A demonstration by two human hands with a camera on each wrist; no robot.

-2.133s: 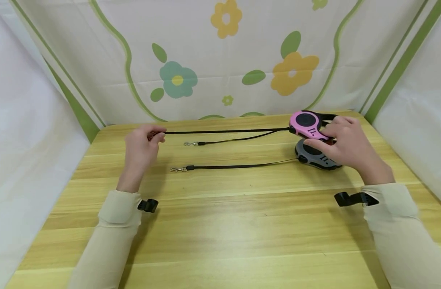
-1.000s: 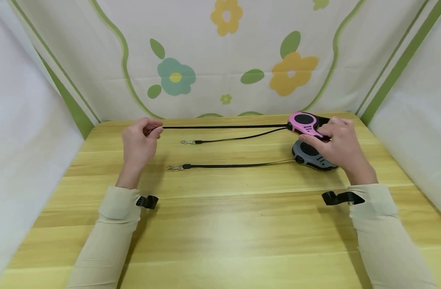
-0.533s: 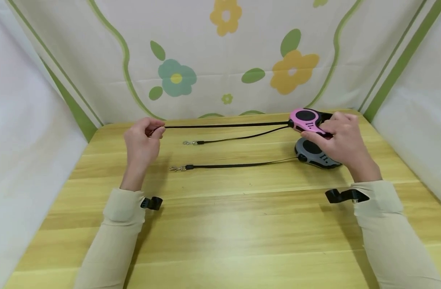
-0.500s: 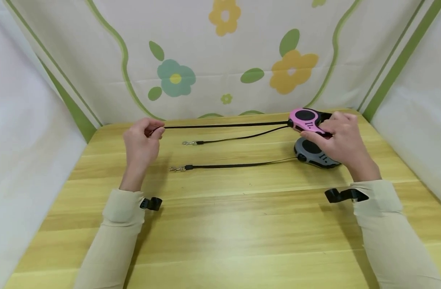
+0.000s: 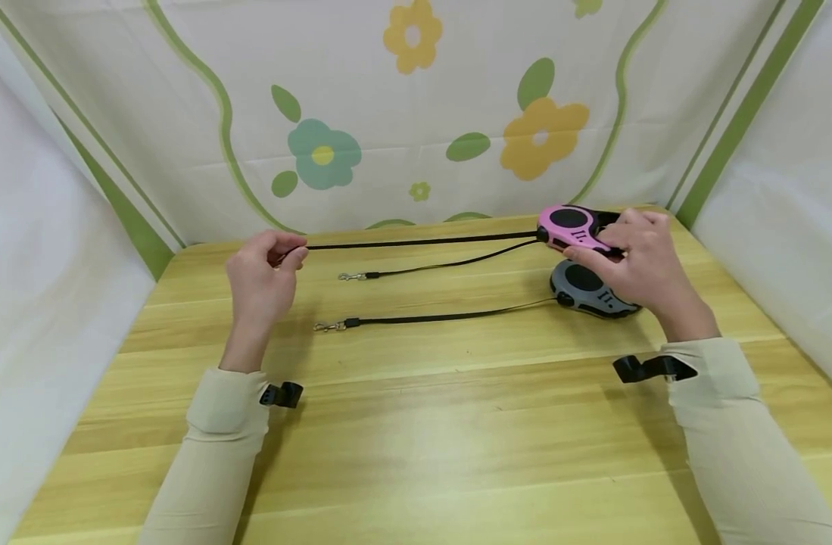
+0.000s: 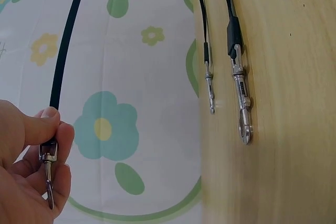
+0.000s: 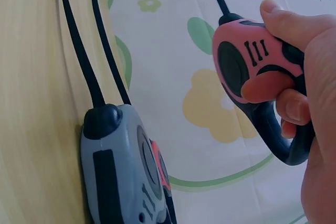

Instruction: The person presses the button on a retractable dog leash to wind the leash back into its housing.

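Gripping the hard, light pink leash housing (image 5: pixel 571 228) by its handle, the right hand (image 5: pixel 643 266) steadies it while left-hand fingers (image 6: pixel 44 129) pinch the limp black strap (image 5: pixel 422 242) at its slippery metal clip (image 6: pixel 48 174).

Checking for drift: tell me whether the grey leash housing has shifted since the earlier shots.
No. The grey leash housing keeps its spot against the table planks.

At seven o'clock the left hand (image 6: pixel 23 166) pinches a metal clip (image 6: pixel 48 174) between thumb and finger, and its black strap (image 6: pixel 65 51) runs up toward twelve. At three o'clock two more clips, a thin one (image 6: pixel 209 87) and a thicker one (image 6: pixel 242 103), lie on the wooden table (image 6: pixel 283 129) side by side, each on a black strap.
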